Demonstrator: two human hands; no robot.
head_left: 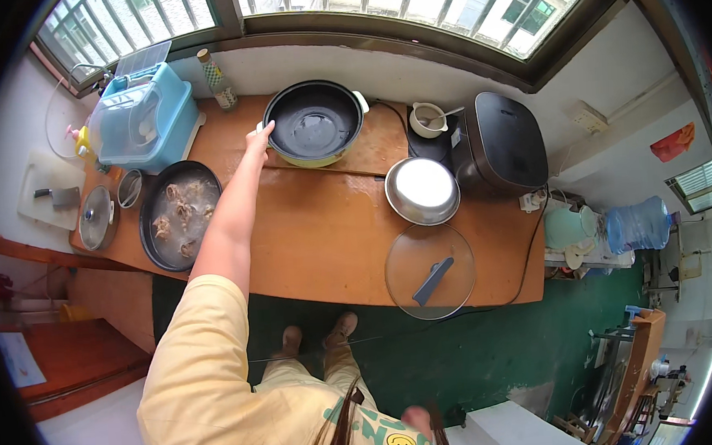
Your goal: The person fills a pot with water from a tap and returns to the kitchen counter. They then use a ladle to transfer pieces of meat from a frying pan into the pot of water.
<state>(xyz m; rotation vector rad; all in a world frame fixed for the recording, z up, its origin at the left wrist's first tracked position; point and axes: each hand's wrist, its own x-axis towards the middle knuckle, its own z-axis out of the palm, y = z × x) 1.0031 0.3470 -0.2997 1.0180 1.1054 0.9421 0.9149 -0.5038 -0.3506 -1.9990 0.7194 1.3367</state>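
Pot, side clasped by left hand, stands near bottle, blue box and pan.

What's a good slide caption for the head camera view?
Left hand holding a black-lined pot by its left side, near a pan of meat chunks.

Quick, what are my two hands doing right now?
Left hand: closed, gripping the dark-lined pot at its left side.
Right hand: out of view, so its state can't be told.
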